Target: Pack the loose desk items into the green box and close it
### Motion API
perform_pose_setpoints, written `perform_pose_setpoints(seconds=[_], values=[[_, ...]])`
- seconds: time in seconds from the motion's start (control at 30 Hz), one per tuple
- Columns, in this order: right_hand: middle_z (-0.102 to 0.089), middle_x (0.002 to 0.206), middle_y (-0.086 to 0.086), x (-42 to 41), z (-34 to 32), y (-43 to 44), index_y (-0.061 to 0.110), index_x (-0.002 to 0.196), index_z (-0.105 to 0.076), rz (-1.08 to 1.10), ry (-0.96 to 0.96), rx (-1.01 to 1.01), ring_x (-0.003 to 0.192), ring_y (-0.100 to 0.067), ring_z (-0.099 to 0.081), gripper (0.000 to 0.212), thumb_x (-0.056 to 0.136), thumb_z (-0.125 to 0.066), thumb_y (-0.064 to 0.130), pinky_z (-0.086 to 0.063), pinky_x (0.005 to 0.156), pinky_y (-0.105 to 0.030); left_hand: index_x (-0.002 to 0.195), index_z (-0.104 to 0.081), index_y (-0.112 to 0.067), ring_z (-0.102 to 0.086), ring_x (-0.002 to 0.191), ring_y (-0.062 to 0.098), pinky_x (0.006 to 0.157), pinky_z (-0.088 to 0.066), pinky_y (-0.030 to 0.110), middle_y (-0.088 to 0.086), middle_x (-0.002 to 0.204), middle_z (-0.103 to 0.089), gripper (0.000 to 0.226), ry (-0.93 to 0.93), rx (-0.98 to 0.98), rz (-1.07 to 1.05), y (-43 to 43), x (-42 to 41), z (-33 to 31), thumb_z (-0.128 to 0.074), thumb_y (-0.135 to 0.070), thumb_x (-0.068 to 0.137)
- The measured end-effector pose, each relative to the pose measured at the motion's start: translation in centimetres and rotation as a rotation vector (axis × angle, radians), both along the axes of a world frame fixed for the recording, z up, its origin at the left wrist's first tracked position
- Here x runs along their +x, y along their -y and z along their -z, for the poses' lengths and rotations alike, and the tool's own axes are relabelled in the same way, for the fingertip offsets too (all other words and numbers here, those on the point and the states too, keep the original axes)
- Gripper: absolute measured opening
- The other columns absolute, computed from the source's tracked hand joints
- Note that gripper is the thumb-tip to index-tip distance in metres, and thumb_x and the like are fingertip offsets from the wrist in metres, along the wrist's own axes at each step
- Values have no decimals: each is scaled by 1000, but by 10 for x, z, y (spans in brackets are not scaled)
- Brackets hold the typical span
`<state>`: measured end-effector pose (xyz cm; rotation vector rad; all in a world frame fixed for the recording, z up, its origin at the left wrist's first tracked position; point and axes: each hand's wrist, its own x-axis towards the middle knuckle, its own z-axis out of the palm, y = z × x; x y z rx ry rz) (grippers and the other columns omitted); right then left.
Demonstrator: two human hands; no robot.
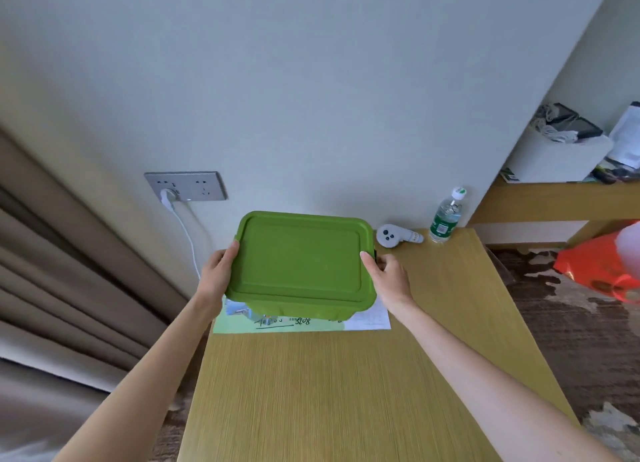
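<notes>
Lidded green box (300,259), long axis L-R, between both hands.

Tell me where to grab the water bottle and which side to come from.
Grip the water bottle round its labelled middle, probably coming from the near side of the desk. It stands upright, so its round body suits a wrap-around hold; the wall is close behind, and the white controller lies left of it.
</notes>
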<state>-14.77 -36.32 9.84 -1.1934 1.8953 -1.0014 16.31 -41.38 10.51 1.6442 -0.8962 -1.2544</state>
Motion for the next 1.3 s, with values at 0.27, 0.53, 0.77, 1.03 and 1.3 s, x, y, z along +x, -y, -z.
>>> perform_pose_setpoints(seconds=[0.27,0.53,0.77,1.03,1.3], values=[[-45,66,-2,40,17,104,7,78,-50,-116,-20,27,61,-18,-43,47,91,-55,52,-30,56,-30,108,-65,-14,-63,112,27,99,-50,44,10,120,-67,42,15,39,-101,79,46,17,-62,-51,89],[-38,55,4,68,36,159,18,62,-39,-148,-30,-11,50,-15,-33,46,92,-58,47,-24,48,-28,108,-63,-11,-64,109,29,96,-51,41,12,119,-67,38,9,54,-134,127,68,33,-61,-46,92],[-38,56,3,72,50,171,17,63,-40,-147,-63,-9,50,-15,-33,45,92,-57,47,-25,48,-28,110,-62,-10,-62,114,30,100,-49,45,13,121,-66,42,25,75,-118,135,73,53,-58,-48,93],[-62,83,-10,71,58,175,3,107,-57,-138,-91,44,69,-20,-54,54,92,-53,54,-43,63,-34,88,-64,-19,-63,95,23,78,-54,32,2,98,-67,31,96,52,-120,137,73,61,-59,-49,92],[-48,126,-15,81,14,170,0,128,-42,-242,-393,118,115,-31,-51,52,99,-44,43,-44,90,-40,131,-54,-10,-58,111,30,97,-47,44,16,122,-59,48,505,-9,27,133,68,21,-56,-42,95]])
